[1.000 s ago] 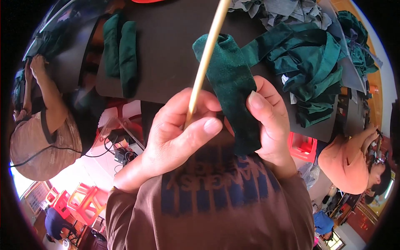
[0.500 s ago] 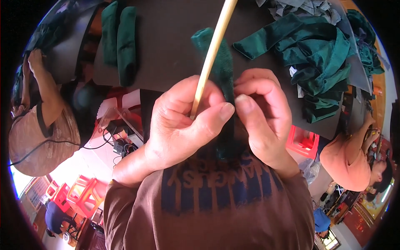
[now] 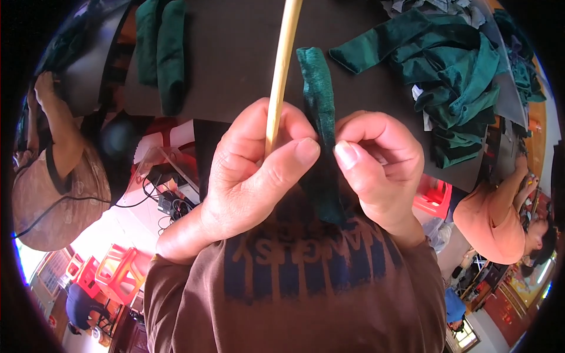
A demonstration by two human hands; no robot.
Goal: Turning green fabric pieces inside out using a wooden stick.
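Observation:
Between my two hands, a narrow strip of dark green velvet (image 3: 319, 88) stands upright over the table edge, its lower end hanging in front of my shirt. My left hand (image 3: 247, 176) is closed, pinching the strip's left edge between thumb and forefinger. A pale wooden stick (image 3: 282, 65) also sits in that hand, slanting up and away. On the other edge, thumb and fingers of my right hand (image 3: 382, 170) pinch the same strip. Two finished-looking green velvet strips (image 3: 170, 65) lie side by side at the far left of the table.
A heap of green velvet strips (image 3: 453, 76) covers the dark table's (image 3: 235, 70) right side, with grey scraps (image 3: 432, 7) behind. People sit at the left (image 3: 65, 194) and right (image 3: 491, 217). Red stools (image 3: 120, 273) and a black adapter with cables (image 3: 170, 205) are at the lower left.
My hands have moved slightly apart, showing more of the strip between them. The strip's top has straightened and shifted right, clear of the stick. The stick's upper end has swung left.

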